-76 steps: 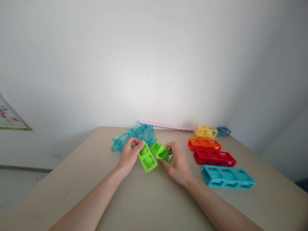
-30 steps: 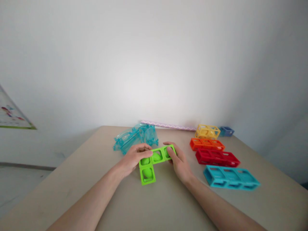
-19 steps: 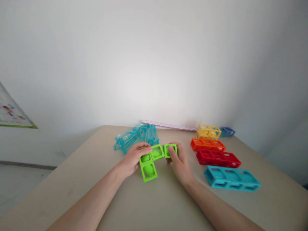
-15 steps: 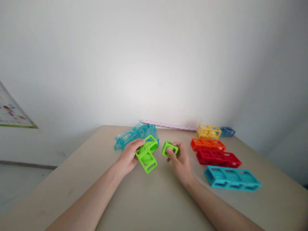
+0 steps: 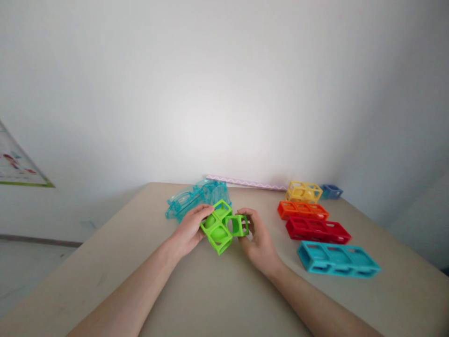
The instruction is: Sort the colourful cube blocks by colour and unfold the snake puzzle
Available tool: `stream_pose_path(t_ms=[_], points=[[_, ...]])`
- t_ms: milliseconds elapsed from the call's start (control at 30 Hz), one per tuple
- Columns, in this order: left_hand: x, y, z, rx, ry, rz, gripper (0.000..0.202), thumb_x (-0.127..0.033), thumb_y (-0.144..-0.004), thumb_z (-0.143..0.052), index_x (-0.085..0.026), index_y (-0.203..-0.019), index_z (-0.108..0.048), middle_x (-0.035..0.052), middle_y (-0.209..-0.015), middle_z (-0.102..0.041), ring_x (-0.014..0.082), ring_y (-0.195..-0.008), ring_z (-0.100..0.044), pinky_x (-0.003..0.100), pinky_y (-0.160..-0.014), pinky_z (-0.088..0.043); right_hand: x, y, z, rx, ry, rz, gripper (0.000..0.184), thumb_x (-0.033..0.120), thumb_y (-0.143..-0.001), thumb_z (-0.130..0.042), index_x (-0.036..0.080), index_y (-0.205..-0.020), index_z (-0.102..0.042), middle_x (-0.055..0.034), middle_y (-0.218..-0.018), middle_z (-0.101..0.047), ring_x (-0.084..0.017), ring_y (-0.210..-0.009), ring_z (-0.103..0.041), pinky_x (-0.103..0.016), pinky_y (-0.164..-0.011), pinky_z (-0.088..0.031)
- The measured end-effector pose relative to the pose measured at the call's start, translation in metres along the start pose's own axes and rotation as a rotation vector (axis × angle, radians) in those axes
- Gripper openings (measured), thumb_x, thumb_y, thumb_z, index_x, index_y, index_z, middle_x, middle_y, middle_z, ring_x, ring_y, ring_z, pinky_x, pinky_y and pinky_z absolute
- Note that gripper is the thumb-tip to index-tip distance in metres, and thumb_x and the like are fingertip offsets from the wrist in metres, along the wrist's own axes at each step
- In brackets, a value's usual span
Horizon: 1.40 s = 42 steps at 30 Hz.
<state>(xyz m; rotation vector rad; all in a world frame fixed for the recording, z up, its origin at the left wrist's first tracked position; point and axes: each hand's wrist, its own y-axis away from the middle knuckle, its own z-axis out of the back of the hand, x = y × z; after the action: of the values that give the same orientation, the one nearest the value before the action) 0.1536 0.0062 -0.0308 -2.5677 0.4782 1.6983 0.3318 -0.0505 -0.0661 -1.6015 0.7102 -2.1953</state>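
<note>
My left hand grips the left side of a green open-frame block piece made of joined cubes, tilted above the table. With thumb and fingers, my right hand pinches a single green cube block at its right side. The cube is right up against the inner side of the larger piece; whether the two are locked together, I cannot tell. My left fingers are partly hidden behind the green piece.
Clear teal plastic parts lie behind my left hand. At right are turquoise, red, orange, yellow and blue block pieces. A pink wavy-patterned strip runs along the wall behind the table.
The single green cube has moved left and turned, closing the gap to the larger green piece. My left hand has shifted the larger piece slightly and tilted it.
</note>
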Motion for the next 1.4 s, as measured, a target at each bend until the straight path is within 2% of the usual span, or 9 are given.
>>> stream_pose_path(t_ms=[167, 367, 500, 667, 800, 933, 1100, 1267, 1400], points=[[0.001, 0.004, 0.0, 0.089, -0.132, 0.021, 0.029, -0.03, -0.066, -0.077, -0.019, -0.084, -0.057, -0.0027, -0.07, -0.062, 0.0109, -0.058, -0.057, 0.021, -0.053, -0.044, 0.004, -0.001, 0.001, -0.021, -0.025, -0.012, 0.052, 0.0, -0.067, -0.046, 0.024, -0.113, -0.046, -0.0037, -0.102, -0.056, -0.017, -0.089, -0.057, -0.031, -0.076, -0.047], [0.001, 0.004, 0.0, 0.148, -0.294, -0.115, 0.027, -0.029, -0.068, -0.075, -0.017, -0.072, -0.051, -0.0044, -0.064, -0.057, 0.0078, -0.055, -0.051, 0.019, -0.052, -0.036, 0.01, -0.003, 0.005, -0.07, -0.012, -0.035, 0.041, 0.007, -0.072, -0.051, 0.023, -0.109, -0.047, -0.0012, -0.089, -0.056, -0.017, -0.083, -0.056, -0.031, -0.074, -0.047], [0.002, 0.004, 0.003, 0.176, -0.301, -0.197, 0.029, -0.031, -0.071, -0.073, -0.017, -0.07, -0.047, -0.0056, -0.064, -0.052, 0.0073, -0.056, -0.047, 0.02, -0.054, -0.033, 0.012, -0.005, 0.008, -0.032, -0.038, -0.056, 0.03, 0.01, -0.072, -0.052, 0.021, -0.1, -0.049, 0.0003, -0.084, -0.054, -0.016, -0.078, -0.055, -0.028, -0.068, -0.045], [0.007, -0.003, 0.006, 0.146, -0.461, -0.343, 0.033, -0.028, -0.069, -0.073, -0.019, -0.069, -0.042, -0.0067, -0.063, -0.047, 0.009, -0.059, -0.044, 0.021, -0.057, -0.033, 0.013, -0.007, 0.009, -0.112, -0.01, -0.153, 0.011, 0.017, -0.074, -0.052, 0.021, -0.082, -0.046, 0.0039, -0.07, -0.049, -0.012, -0.063, -0.046, -0.024, -0.057, -0.038], [0.012, -0.008, 0.009, 0.092, -0.625, -0.484, 0.037, -0.024, -0.067, -0.073, -0.02, -0.064, -0.036, -0.0067, -0.063, -0.044, 0.0103, -0.06, -0.044, 0.021, -0.058, -0.034, 0.011, -0.01, 0.007, -0.127, 0.09, -0.267, 0.006, 0.022, -0.074, -0.051, 0.021, -0.074, -0.046, 0.0048, -0.062, -0.047, -0.012, -0.056, -0.044, -0.024, -0.051, -0.035], [0.017, -0.009, 0.01, 0.136, -0.573, -0.42, 0.033, -0.031, -0.069, -0.072, -0.02, -0.068, -0.04, -0.0039, -0.068, -0.054, 0.0135, -0.065, -0.053, 0.023, -0.061, -0.039, 0.008, -0.011, 0.009, -0.155, 0.228, -0.292, 0.005, 0.024, -0.074, -0.049, 0.021, -0.071, -0.047, 0.0047, -0.059, -0.047, -0.013, -0.054, -0.045, -0.025, -0.051, -0.034], [0.015, -0.007, 0.006, 0.118, -0.5, -0.366, 0.028, -0.034, -0.069, -0.073, -0.019, -0.07, -0.049, -0.003, -0.068, -0.058, 0.0142, -0.066, -0.056, 0.024, -0.063, -0.041, 0.005, -0.011, 0.012, -0.164, 0.341, -0.31, 0.007, 0.025, -0.075, -0.048, 0.021, -0.069, -0.049, 0.0026, -0.06, -0.052, -0.016, -0.057, -0.051, -0.026, -0.054, -0.037], [0.012, -0.002, 0.001, 0.069, -0.457, -0.326, 0.027, -0.036, -0.07, -0.072, -0.018, -0.069, -0.052, -0.0034, -0.066, -0.057, 0.0128, -0.062, -0.055, 0.023, -0.06, -0.04, 0.006, -0.011, 0.009, -0.189, 0.393, -0.274, 0.008, 0.028, -0.077, -0.048, 0.021, -0.073, -0.048, 0.0001, -0.067, -0.054, -0.017, -0.062, -0.053, -0.027, -0.057, -0.038], [0.019, -0.005, 0.004, 0.02, -0.479, -0.322, 0.03, -0.042, -0.077, -0.066, -0.018, -0.07, -0.05, -0.0045, -0.063, -0.054, 0.0109, -0.056, -0.049, 0.021, -0.054, -0.035, 0.007, -0.011, 0.008, -0.217, 0.417, -0.215, 0.008, 0.027, -0.077, -0.047, 0.021, -0.072, -0.048, -0.0006, -0.068, -0.053, -0.017, -0.063, -0.051, -0.028, -0.058, -0.04]])
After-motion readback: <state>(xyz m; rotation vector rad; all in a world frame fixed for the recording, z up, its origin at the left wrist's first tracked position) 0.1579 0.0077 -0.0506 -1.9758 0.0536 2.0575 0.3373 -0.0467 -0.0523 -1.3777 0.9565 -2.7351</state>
